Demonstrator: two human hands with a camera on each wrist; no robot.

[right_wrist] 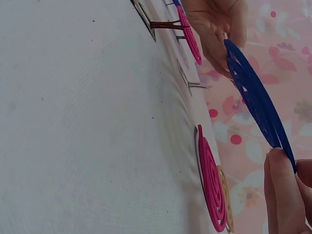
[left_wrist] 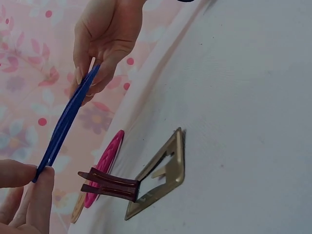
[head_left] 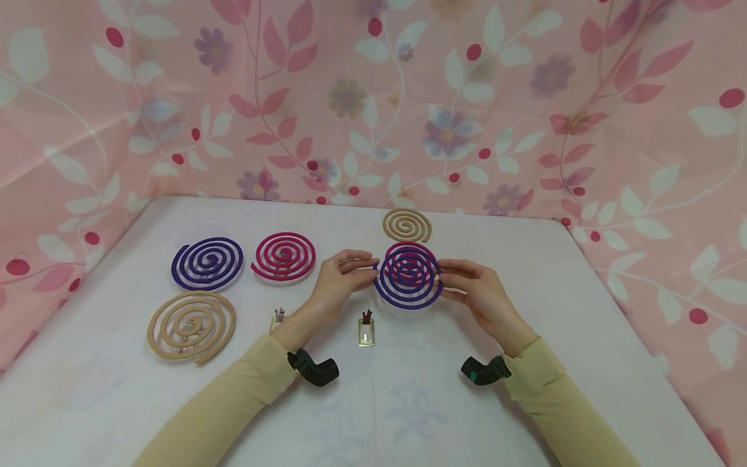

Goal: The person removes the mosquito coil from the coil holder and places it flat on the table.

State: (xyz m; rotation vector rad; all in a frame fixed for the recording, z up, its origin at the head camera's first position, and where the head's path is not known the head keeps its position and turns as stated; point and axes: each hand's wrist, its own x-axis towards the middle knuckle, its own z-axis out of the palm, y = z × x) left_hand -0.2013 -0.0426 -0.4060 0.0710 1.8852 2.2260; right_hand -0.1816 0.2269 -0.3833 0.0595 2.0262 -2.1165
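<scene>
Both hands pinch a purple mosquito coil [left_wrist: 64, 127] by opposite edges, raised above the table. My left hand [head_left: 338, 282] has the left edge between thumb and fingers; my right hand [head_left: 481, 292] has the right edge. In both wrist views the coil appears nearly edge-on, blue. Beneath and behind it, a pink mosquito coil [right_wrist: 209, 180] lies on the table, partly covered in the head view. Nearer the front stands a brass-coloured metal coil stand [head_left: 366, 334] with upright brown prongs. A second coil stand [head_left: 279, 316] is partly hidden by my left wrist.
At the back lies a tan coil [head_left: 406, 226]. To the left, another purple coil [head_left: 210, 261], another pink coil [head_left: 284, 253] and another tan coil [head_left: 194, 323] sit with stands visible under them. A floral cloth [head_left: 373, 117] hangs behind the white-covered table [head_left: 420, 389].
</scene>
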